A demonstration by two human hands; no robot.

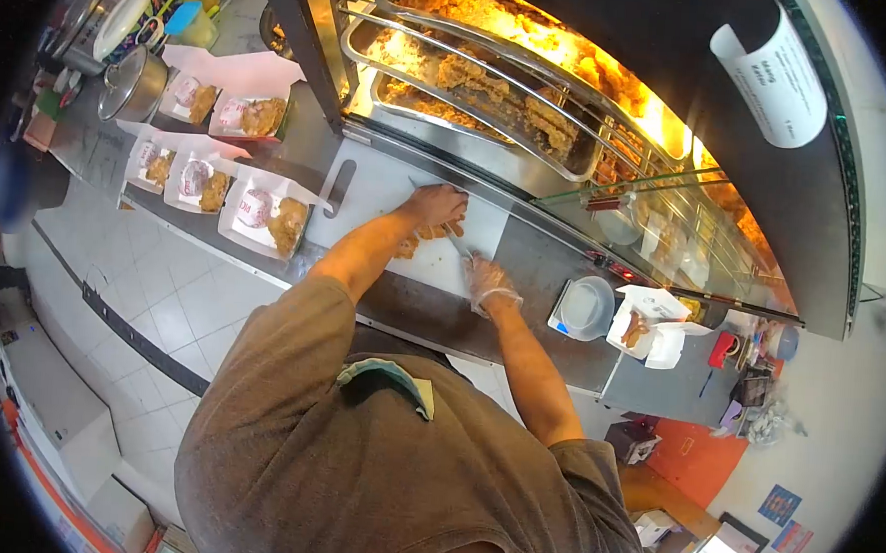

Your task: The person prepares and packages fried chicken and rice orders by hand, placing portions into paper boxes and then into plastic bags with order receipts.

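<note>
On the white cutting board (373, 178), strips of breaded fried chicken (406, 247) lie under and beside my left hand (435, 206). The fingers of that hand curl down over one piece and hide part of it. My right hand (488, 282), in a clear plastic glove, is closed around a knife (457, 243). The blade slants up and left across the chicken and passes beneath my left hand. A thin metal tip shows past that hand's far side.
Several open paper boxes (227, 227) with chicken and round wrapped items stand left. Behind the board is a lit display case (511, 130) with metal trays of fried chicken. To the right are a round plastic container (587, 306) and an open white box (665, 346).
</note>
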